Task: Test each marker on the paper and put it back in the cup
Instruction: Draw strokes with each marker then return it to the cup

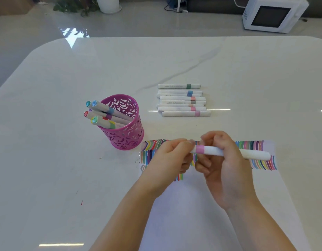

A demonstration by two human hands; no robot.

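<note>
White marker with a pink band [213, 150] lies level in both hands, just above the far end of the white sheet of paper [192, 205]. The right hand [224, 167] curls its fingers round the barrel; the left hand [170, 158] pinches the marker's left end between thumb and fingertips, so that end is hidden. Rows of short coloured strokes run along the paper's far edge. Left of the paper stands a magenta cut-out metal cup [128, 134] with several capped markers [102, 115] leaning out to the left. Beyond the paper, eight or so white markers [182, 103] lie side by side in a row. All rests on a glossy white marble-look table [66, 69]. On the pale tiled floor behind sit a white microwave [270, 15] and a white plant pot [109, 4].
</note>
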